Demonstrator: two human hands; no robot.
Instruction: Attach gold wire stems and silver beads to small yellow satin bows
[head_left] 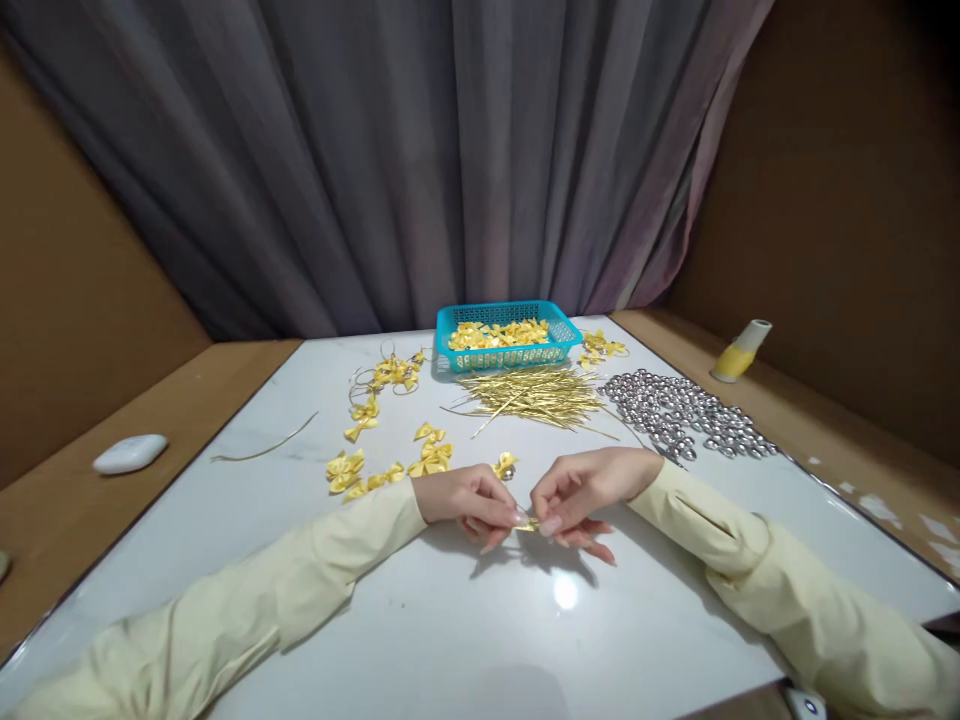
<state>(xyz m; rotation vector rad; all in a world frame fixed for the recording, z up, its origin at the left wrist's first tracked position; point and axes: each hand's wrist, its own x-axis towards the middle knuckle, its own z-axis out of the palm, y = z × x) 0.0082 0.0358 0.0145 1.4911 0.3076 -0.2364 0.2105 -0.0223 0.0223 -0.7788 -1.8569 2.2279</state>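
Note:
Near the middle of the table my left hand (480,503) and my right hand (589,492) meet, each closed in a pinch. Between their fingertips is a small shiny gold-yellow piece (529,525), perhaps part of a ribbon bow; the fingers cover most of it. A yellow ribbon bow (506,464) with a silver bead beside it lies just behind my hands. Several loose yellow bows (431,456) are spread behind my left forearm. Farther back, more bows (396,372) lie tangled with thin gold cords.
A blue basket (445,347) of yellow bows stands at the back. In front lies a pile of gold wire ties (532,397). Silver beads (675,410) spread to the right. A single cord (266,447) and a white oval object (130,454) lie left; a yellow-white object (741,351) stands right.

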